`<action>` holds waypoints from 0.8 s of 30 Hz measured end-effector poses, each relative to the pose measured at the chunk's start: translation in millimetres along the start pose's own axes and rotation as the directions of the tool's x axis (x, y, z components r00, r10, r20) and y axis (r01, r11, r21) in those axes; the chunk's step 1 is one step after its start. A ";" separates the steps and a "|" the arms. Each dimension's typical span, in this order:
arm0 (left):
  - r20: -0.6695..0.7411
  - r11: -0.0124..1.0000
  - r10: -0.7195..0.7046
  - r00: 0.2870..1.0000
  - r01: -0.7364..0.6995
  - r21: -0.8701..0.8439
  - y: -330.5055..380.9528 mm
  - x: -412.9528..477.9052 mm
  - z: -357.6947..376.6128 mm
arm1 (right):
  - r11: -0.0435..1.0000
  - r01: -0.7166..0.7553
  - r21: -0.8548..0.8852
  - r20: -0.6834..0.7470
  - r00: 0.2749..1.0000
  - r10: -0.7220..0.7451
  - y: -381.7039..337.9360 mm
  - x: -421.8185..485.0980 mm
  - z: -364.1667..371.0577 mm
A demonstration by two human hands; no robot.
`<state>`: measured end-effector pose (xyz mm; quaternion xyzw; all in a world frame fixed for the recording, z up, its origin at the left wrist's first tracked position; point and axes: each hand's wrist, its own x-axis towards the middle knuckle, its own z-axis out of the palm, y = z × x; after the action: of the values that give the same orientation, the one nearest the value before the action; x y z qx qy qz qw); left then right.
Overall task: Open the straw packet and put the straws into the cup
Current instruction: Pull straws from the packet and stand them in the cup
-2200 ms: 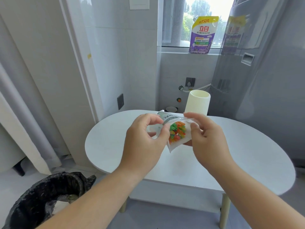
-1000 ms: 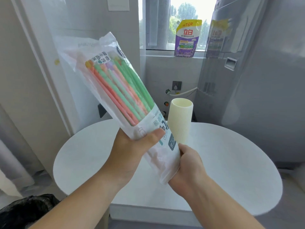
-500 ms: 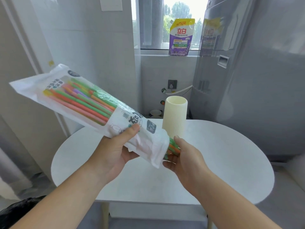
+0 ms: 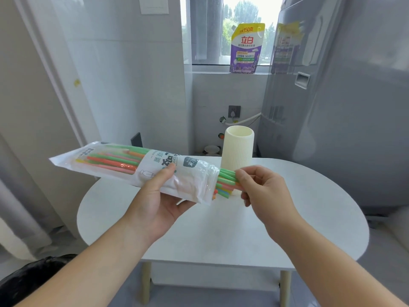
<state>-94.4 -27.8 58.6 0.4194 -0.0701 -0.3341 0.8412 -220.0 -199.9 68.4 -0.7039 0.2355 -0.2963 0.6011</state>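
White oval table (image 4: pixel 309 207) bears a cup (image 4: pixel 238 149); left hand (image 4: pixel 159 202) grips packet (image 4: pixel 194 173), right hand (image 4: pixel 265 191) pinches straws (image 4: pixel 225 180).

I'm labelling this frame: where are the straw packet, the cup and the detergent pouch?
straw packet (image 4: pixel 152 159), head view, white printed band.
cup (image 4: pixel 238 149), head view, ribbed side wall.
detergent pouch (image 4: pixel 245 48), head view, front label.

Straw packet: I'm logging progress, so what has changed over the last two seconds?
The clear plastic straw packet, gripped by the left hand, swung from upright to nearly level, mouth toward the right. Coloured straws now stick out, and the right hand has pinched their ends. The ribbed cream cup stays upright on the white oval table, without straws.
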 end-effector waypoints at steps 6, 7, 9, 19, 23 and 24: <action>-0.033 0.992 -0.072 0.997 0.069 -0.108 -3.1 -3.8 -1.7 | 0.986 0.122 -0.111 -0.031 0.992 -0.126 -5.4 3.8 -9.7; -0.034 0.989 -0.078 0.996 0.073 -0.129 -3.1 -3.6 -2.5 | 0.987 0.124 -0.099 -0.040 0.991 -0.128 -6.9 4.9 -11.3; -0.037 0.984 -0.074 0.997 0.067 -0.167 -2.1 -2.4 -3.5 | 0.992 0.110 -0.064 -0.047 0.992 -0.113 -9.9 7.1 -15.3; -0.085 0.977 -0.038 0.996 0.019 -0.211 3.1 2.3 -7.6 | 0.982 0.075 0.176 -0.160 0.986 -0.046 -12.8 15.5 -22.5; -0.081 0.976 -0.024 0.996 0.006 -0.217 5.3 1.5 -6.9 | 0.877 -0.034 0.479 -0.022 0.998 0.050 -14.2 14.0 -18.0; -0.083 0.976 -0.017 0.996 -0.002 -0.219 5.4 0.9 -6.5 | 0.849 -0.068 0.524 0.027 0.998 0.063 -13.9 12.7 -14.9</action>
<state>-88.3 -21.8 58.4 0.3384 0.0045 -0.3249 0.8831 -221.7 -216.9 85.4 -0.5061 0.1669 -0.3254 0.7811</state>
